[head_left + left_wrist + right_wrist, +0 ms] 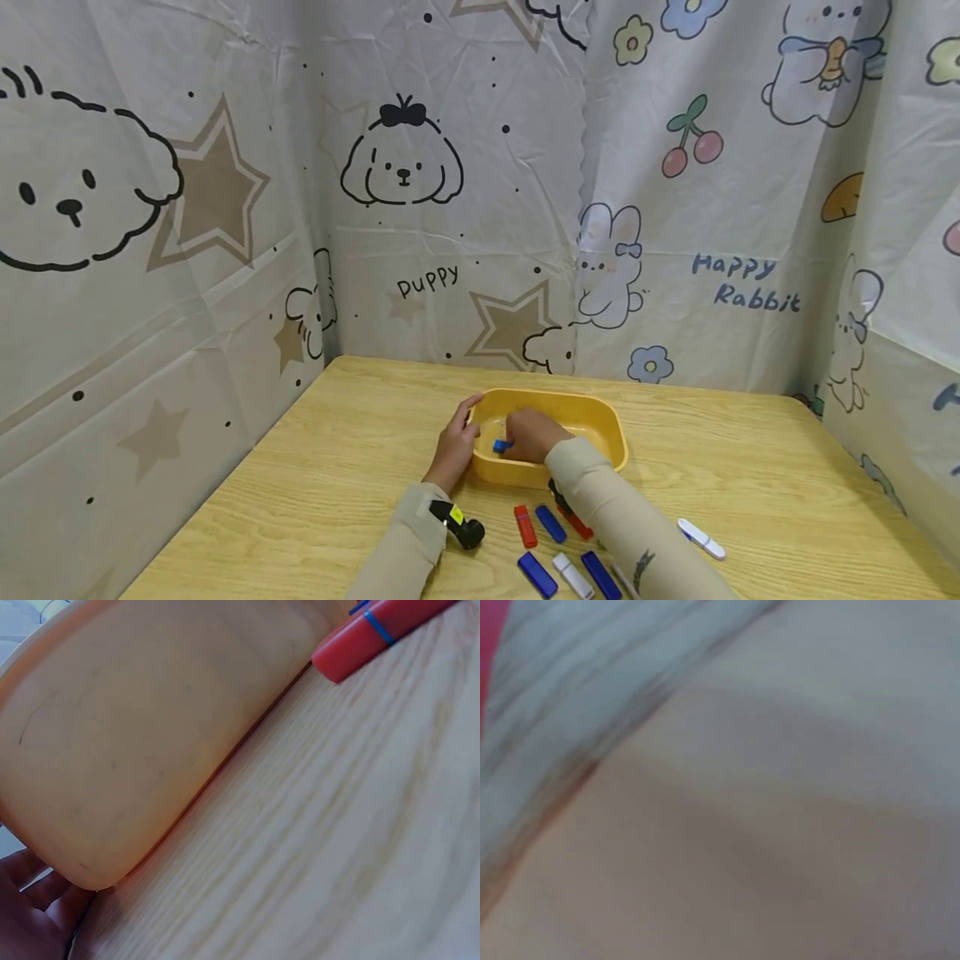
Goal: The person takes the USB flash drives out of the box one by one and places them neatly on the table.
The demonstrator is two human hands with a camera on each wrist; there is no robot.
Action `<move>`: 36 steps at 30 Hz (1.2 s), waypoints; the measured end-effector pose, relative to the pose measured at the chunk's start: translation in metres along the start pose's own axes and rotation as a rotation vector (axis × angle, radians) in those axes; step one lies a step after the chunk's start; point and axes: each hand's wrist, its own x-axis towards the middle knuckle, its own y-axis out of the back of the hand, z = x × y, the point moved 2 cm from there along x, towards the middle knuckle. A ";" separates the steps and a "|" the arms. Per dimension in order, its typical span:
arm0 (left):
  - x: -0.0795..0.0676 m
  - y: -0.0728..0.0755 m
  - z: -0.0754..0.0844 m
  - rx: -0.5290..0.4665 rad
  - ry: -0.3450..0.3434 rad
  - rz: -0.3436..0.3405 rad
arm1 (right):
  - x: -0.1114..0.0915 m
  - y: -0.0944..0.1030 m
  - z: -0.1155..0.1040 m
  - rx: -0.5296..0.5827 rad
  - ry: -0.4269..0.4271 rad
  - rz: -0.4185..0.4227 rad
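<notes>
A yellow plastic bin (517, 475) stands on the wooden table. My left hand (453, 446) grips its left end, with fingers at the rim; in the left wrist view the fingers (45, 900) lie around the bin's corner. Inside the bin, my right hand (534, 435) is lowered with curled fingers, pinching a small blue stick (501, 447), like a USB flash drive. Most of that stick is hidden by the hand. The right wrist view is blurred and filled by the bin's wall (742, 847).
In front of the bin lie several flash-drive-like sticks: red (526, 527), blue (551, 524), another blue (537, 575) and white (573, 576). The right forearm partly covers another red one (576, 523). A white stick (701, 538) lies farther right. Printed curtains (450, 225) surround the table.
</notes>
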 end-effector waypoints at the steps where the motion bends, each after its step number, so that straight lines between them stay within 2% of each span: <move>1: 0.000 -0.001 0.000 0.002 -0.002 0.000 | -0.001 0.001 0.000 0.006 0.002 0.003; 11: 0.002 -0.004 0.000 0.021 -0.007 0.004 | -0.009 0.012 0.010 0.066 -0.001 -0.029; 19: 0.002 -0.003 0.001 0.020 -0.015 0.006 | -0.023 0.030 0.021 0.095 -0.005 -0.001; 27: 0.002 -0.003 -0.001 -0.004 0.019 -0.008 | -0.047 0.045 0.029 0.166 -0.038 0.002; 36: 0.003 -0.003 -0.001 -0.018 0.016 -0.014 | -0.082 0.062 0.031 0.160 0.013 0.044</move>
